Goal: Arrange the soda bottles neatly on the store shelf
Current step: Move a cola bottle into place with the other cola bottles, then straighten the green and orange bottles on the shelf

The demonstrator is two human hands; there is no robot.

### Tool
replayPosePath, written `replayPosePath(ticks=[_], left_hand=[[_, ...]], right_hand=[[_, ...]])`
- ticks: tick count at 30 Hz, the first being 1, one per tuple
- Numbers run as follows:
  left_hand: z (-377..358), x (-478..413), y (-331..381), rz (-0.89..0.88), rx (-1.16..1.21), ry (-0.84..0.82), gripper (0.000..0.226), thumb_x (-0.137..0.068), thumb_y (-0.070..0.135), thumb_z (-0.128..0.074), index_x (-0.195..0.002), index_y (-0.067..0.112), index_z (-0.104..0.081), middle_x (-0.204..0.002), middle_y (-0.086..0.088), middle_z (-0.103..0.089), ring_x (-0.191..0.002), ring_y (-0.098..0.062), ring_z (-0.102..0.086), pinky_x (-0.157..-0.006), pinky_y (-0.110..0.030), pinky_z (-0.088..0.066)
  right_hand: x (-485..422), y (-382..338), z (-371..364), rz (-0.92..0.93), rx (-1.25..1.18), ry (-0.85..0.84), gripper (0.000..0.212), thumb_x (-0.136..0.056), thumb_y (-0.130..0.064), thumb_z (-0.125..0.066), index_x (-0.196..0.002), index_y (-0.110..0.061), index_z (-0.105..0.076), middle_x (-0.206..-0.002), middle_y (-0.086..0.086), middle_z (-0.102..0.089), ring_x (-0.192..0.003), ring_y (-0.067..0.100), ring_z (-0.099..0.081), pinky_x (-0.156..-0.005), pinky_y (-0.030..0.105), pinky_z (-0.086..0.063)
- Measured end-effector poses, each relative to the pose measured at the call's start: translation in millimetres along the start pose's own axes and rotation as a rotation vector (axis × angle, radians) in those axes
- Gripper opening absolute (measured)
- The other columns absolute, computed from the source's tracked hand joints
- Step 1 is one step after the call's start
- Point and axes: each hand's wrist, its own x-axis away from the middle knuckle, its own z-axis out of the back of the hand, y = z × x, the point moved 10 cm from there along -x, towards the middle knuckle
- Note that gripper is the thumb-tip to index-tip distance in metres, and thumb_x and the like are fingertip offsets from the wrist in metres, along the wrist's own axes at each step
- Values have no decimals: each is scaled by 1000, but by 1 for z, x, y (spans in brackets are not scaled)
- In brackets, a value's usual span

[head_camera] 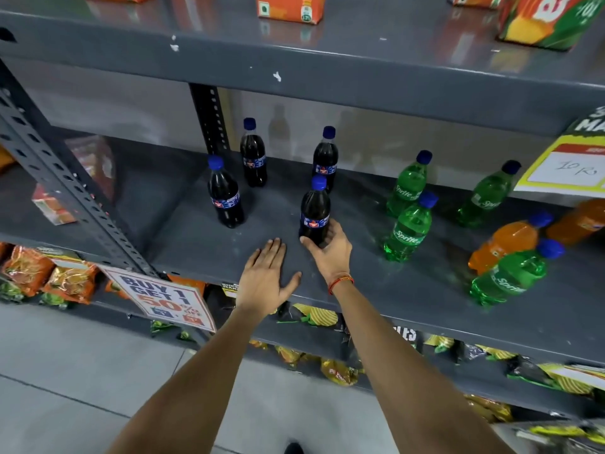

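Up front, right hand [330, 249] around cola bottle [315, 213]; left hand [266, 276] flat near shelf [203, 231] edge.

1. The shelf [376, 283] is grey painted metal, smooth and a bit shiny.
2. The soda bottles [315, 214] are shiny clear plastic.
3. The sign [160, 299], lower left, looks like paper.

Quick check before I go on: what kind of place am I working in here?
Almost certainly a retail shop aisle. Slotted metal shelf stocked with Sprite bottles and cola bottles, a "Buy 1 Get 1 50% off" sign, a handwritten price tag. Your right hand grips one cola bottle.
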Motion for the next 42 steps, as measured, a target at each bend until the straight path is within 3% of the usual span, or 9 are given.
replayPosePath(ticks=[5,9,13,18,21,24,30,36,42], left_hand=[[1,0,0,1,17,12,71,-87,52,-39,-137,2,-38,-145,-15,-40,-137,-25,-32,-112,-40,-23],[1,0,-1,4,19,24,71,-87,53,-38,-136,3,-39,-145,-14,-41,-137,-23,-32,-112,-39,-23],[1,-1,-2,0,29,37,71,-86,54,-36,-136,2,-40,-144,-14,-42,-136,-24,-34,-112,-39,-24],[0,-2,-2,-9,32,28,80,-83,60,-22,-138,3,-37,-146,-14,-39,-138,-23,-30,-113,-39,-22],[2,-1,2,8,60,34,81,-83,60,-22,-137,2,-37,-146,-15,-39,-138,-24,-30,-113,-41,-20],[4,1,18,16,103,61,68,-87,50,-34,-134,2,-42,-143,-16,-43,-137,-25,-33,-112,-45,-22],[-7,-7,111,-59,193,65,56,-90,39,-50,-131,1,-45,-141,-17,-45,-135,-26,-35,-111,-46,-25],[-37,-8,230,-179,143,-15,66,-89,50,-45,-133,2,-42,-144,-16,-42,-137,-23,-32,-112,-44,-25],[-64,-5,299,-178,69,-88,70,-89,55,-39,-134,2,-39,-146,-17,-38,-138,-24,-29,-112,-44,-23]], right_hand=[[-4,-3,-7,3,8,14,58,-62,-22,-84,-111,-11,-54,-111,14,-64,-103,24,-61,-93,41,-51],[-3,-1,-9,35,-10,-27,52,-68,-20,-81,-113,-13,-56,-107,9,-67,-88,9,-60,-81,14,-50],[-3,0,-6,44,-7,20,46,-68,-18,-80,-107,-9,-59,-100,12,-69,-77,9,-60,-69,0,-44],[-3,1,-9,36,-6,-1,51,-67,-21,-82,-109,-8,-57,-105,14,-68,-96,23,-64,-87,31,-53],[0,1,-5,15,-48,-39,57,-67,-21,-83,-115,-8,-55,-112,11,-66,-103,19,-62,-89,23,-48],[13,7,19,2,-76,0,55,-74,-21,-77,-121,-6,-52,-121,10,-61,-112,16,-56,-93,27,-48],[65,38,134,58,2,212,27,-81,-17,-70,-105,-7,-62,-101,7,-67,-88,14,-62,-69,1,-44],[102,75,261,74,167,344,15,-84,-14,-65,-98,-10,-61,-91,13,-64,-83,27,-63,-69,38,-54],[89,100,344,5,189,454,12,-84,-10,-63,-96,-7,-62,-93,14,-64,-83,29,-63,-67,39,-54]])
